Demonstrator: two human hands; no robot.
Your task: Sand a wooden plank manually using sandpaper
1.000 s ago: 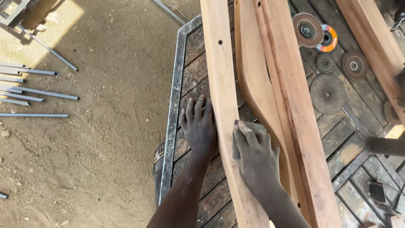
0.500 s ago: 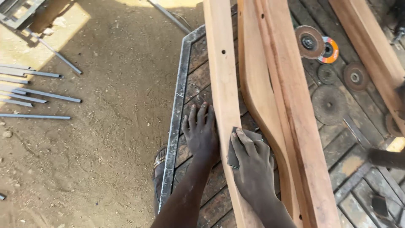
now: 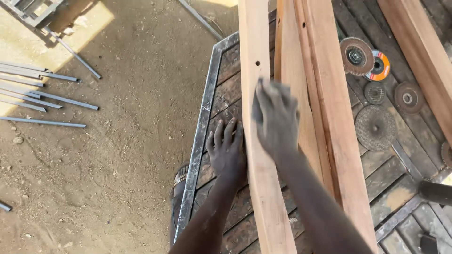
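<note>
Grey metal rods (image 3: 42, 94) lie on the dirt floor, far left. The left hand (image 3: 227, 151) rests flat, fingers spread, on the slatted surface (image 3: 221, 94), just beside the long plank (image 3: 256, 141), whose long axis runs away from the person. The right hand (image 3: 275, 117) presses down on the plank, holding what I cannot tell. Grinding discs (image 3: 376, 127) lie rightward.

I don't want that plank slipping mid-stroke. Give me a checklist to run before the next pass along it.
1. Left hand braces flat on the bench beside the plank: ok.
2. Right hand on the plank's top face: ok.
3. Abrasive under the right hand: cannot tell, blurred.
4. Plank clamped: cannot tell.
5. Sanding discs clear of the plank: ok.
6. Foot near the bench's metal edge: not ok.
</note>
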